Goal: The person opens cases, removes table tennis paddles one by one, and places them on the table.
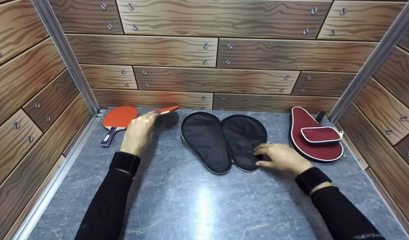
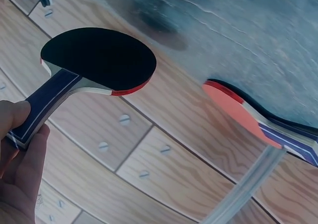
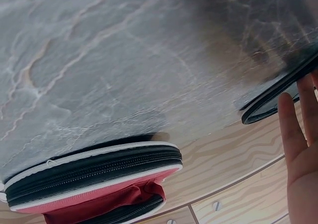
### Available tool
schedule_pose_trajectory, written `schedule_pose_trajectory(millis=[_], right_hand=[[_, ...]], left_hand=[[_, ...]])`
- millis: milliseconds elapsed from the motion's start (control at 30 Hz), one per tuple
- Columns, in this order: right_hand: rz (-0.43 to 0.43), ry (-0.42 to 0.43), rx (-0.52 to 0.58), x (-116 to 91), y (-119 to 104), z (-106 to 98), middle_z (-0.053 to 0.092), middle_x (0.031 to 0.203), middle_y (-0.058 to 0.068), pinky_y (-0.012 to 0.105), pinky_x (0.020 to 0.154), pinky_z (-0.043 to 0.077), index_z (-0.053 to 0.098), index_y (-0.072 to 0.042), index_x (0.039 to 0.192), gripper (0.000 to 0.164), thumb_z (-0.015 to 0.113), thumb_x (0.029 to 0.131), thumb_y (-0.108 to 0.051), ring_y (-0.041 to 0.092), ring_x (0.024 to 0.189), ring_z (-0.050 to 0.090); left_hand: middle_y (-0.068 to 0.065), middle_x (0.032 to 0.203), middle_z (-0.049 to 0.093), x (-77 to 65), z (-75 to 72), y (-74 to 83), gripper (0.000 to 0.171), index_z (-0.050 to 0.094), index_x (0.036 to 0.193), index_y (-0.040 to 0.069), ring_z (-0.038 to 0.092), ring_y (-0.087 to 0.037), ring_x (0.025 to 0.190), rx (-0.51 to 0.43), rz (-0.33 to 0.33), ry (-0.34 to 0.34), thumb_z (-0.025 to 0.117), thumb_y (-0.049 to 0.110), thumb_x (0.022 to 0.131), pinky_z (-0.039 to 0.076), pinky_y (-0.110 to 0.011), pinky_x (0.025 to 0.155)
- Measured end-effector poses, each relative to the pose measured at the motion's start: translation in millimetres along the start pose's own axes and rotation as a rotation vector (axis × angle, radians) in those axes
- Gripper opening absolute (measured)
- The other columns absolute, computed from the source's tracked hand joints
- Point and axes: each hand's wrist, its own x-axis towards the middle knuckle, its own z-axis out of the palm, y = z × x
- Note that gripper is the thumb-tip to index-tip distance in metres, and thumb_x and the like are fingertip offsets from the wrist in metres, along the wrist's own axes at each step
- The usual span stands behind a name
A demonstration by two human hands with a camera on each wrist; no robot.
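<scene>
My left hand (image 1: 139,130) grips a table tennis paddle (image 2: 99,60) by its dark blue handle, thumb on top. The paddle is off the table, black face toward the left wrist camera, its red side visible in the head view. Behind that hand lies a second paddle (image 1: 121,116), red face up. An unzipped paddle case (image 1: 204,140) is spread flat in the middle, black lining up, its two halves side by side. My right hand (image 1: 281,156) has its fingertips at the right half's edge, fingers (image 3: 290,119) fairly straight in the right wrist view.
A dark red paddle case (image 1: 302,118) with white piping and a small zipped pouch (image 1: 321,134) lies at the right, beside my right hand. Wood-patterned walls (image 1: 178,53) with metal corner posts (image 1: 73,60) enclose the grey marbled table (image 1: 171,196) at the back and both sides.
</scene>
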Motion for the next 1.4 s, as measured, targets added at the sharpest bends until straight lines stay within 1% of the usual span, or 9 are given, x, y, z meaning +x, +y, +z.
schedule_pose_trajectory(millis=[133, 367, 533, 667, 867, 1033, 1100, 1233, 1400], right_hand=[[0.005, -0.003, -0.005, 0, 0, 1, 0.084, 0.137, 0.005, 0.052, 0.105, 0.07, 0.087, -0.012, 0.131, 0.034, 0.086, 0.106, -0.035, 0.028, 0.124, 0.085], [0.006, 0.003, -0.001, 0, 0, 1, 0.084, 0.136, 0.004, 0.052, 0.104, 0.07, 0.087, -0.012, 0.131, 0.034, 0.086, 0.106, -0.036, 0.027, 0.123, 0.085], [-0.011, 0.014, -0.013, 1, 0, 2, 0.085, 0.136, 0.005, 0.051, 0.102, 0.07, 0.087, -0.012, 0.13, 0.033, 0.087, 0.105, -0.035, 0.027, 0.122, 0.085], [-0.012, 0.013, -0.017, 0, 0, 2, 0.085, 0.136, 0.005, 0.051, 0.102, 0.07, 0.087, -0.012, 0.129, 0.033, 0.088, 0.105, -0.035, 0.027, 0.122, 0.085], [-0.006, 0.005, -0.018, 0, 1, 2, 0.084, 0.137, 0.005, 0.051, 0.104, 0.07, 0.087, -0.012, 0.13, 0.034, 0.087, 0.105, -0.035, 0.027, 0.123, 0.085], [-0.009, 0.005, -0.013, -1, 2, 2, 0.084, 0.136, 0.006, 0.052, 0.104, 0.07, 0.086, -0.011, 0.13, 0.035, 0.087, 0.105, -0.035, 0.028, 0.123, 0.085], [-0.007, 0.006, -0.01, -1, 2, 2, 0.084, 0.136, 0.006, 0.052, 0.104, 0.07, 0.087, -0.011, 0.13, 0.035, 0.087, 0.105, -0.035, 0.028, 0.123, 0.085], [-0.004, 0.002, -0.009, 0, 2, 2, 0.084, 0.136, 0.006, 0.052, 0.105, 0.07, 0.086, -0.011, 0.13, 0.035, 0.087, 0.106, -0.035, 0.028, 0.123, 0.085], [-0.01, 0.005, -0.01, 1, 2, 3, 0.084, 0.136, 0.006, 0.052, 0.105, 0.07, 0.086, -0.011, 0.13, 0.035, 0.087, 0.106, -0.036, 0.028, 0.124, 0.084]], left_hand=[[-0.024, 0.138, 0.085, -5.0, 0.5, -6.8, 0.039, 0.08, 0.134, -0.002, 0.086, -0.049, 0.117, 0.026, -0.009, -0.017, 0.071, -0.014, 0.099, 0.073, -0.061, 0.097], [-0.027, 0.133, 0.085, -14.2, 0.8, -14.7, 0.032, 0.08, 0.133, -0.005, 0.086, -0.05, 0.115, 0.068, -0.029, -0.034, 0.064, -0.01, 0.106, 0.073, -0.061, 0.097], [-0.03, 0.131, 0.084, -22.6, 3.6, -18.9, 0.033, 0.078, 0.129, -0.01, 0.085, -0.049, 0.115, 0.141, 0.0, -0.047, 0.064, -0.016, 0.1, 0.073, -0.059, 0.097], [-0.029, 0.122, 0.085, -29.5, 8.2, -20.7, 0.024, 0.078, 0.117, -0.011, 0.086, -0.047, 0.109, 0.185, 0.023, -0.048, 0.064, -0.016, 0.098, 0.074, -0.057, 0.088], [-0.027, 0.12, 0.086, -37.7, 14.9, -20.6, 0.017, 0.079, 0.11, -0.009, 0.086, -0.046, 0.105, 0.206, 0.036, -0.051, 0.066, -0.014, 0.099, 0.073, -0.056, 0.084], [-0.026, 0.112, 0.085, -42.3, 20.5, -20.0, 0.011, 0.076, 0.103, -0.008, 0.084, -0.049, 0.086, 0.217, 0.041, -0.061, 0.067, -0.014, 0.101, 0.071, -0.058, 0.067], [-0.025, 0.109, 0.084, -42.7, 22.7, -19.8, 0.01, 0.075, 0.101, -0.007, 0.083, -0.048, 0.08, 0.217, 0.044, -0.073, 0.067, -0.014, 0.1, 0.07, -0.057, 0.063], [-0.024, 0.107, 0.083, -41.8, 27.2, -18.5, 0.009, 0.075, 0.1, -0.007, 0.082, -0.048, 0.077, 0.205, 0.053, -0.098, 0.068, -0.013, 0.101, 0.07, -0.057, 0.062], [-0.023, 0.105, 0.083, -40.6, 34.2, -15.1, 0.008, 0.077, 0.099, -0.007, 0.083, -0.049, 0.077, 0.189, 0.067, -0.098, 0.07, -0.008, 0.103, 0.07, -0.058, 0.062]])
